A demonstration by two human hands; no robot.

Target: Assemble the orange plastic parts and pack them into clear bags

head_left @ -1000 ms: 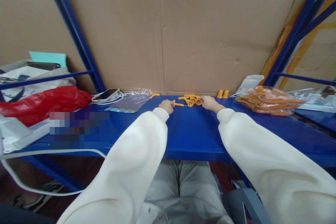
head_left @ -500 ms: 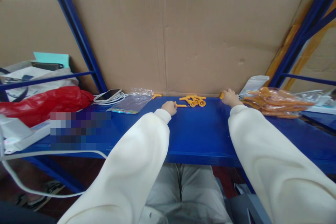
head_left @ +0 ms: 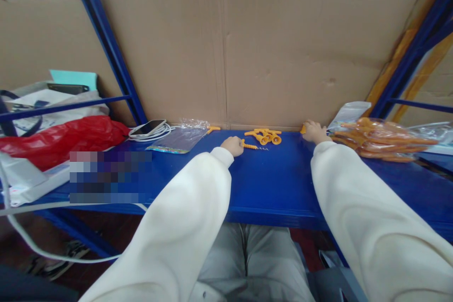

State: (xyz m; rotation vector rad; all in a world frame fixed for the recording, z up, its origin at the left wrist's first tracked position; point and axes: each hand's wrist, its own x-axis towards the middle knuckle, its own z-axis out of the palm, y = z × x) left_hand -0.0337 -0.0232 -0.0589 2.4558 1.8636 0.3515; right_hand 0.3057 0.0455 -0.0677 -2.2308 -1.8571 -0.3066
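Note:
My left hand (head_left: 232, 146) is closed round one end of a yellow corkscrew (head_left: 250, 146), whose thin metal spiral points right, just above the blue shelf (head_left: 276, 179). Further right, by the cardboard, the fingers of my right hand (head_left: 314, 131) are closed on a small yellow plastic piece (head_left: 303, 129); most of it is hidden. Between the hands lies a little group of yellow plastic parts (head_left: 264, 138) with cup-shaped ends. To the left, another yellow corkscrew (head_left: 213, 129) rests beside a clear plastic bag (head_left: 180, 138).
Bags of orange-yellow parts (head_left: 382, 139) are piled at the right. Leftward are a phone (head_left: 153, 126) on a coiled white cable (head_left: 136, 136) and a red plastic bag (head_left: 71, 139). A cardboard wall (head_left: 276, 52) closes the back between blue posts (head_left: 113, 47).
The corkscrew in my left hand has come nearer to me, apart from the group of yellow parts, and its spiral shows more clearly. My right hand stays by the small yellow piece. The view has shifted slightly.

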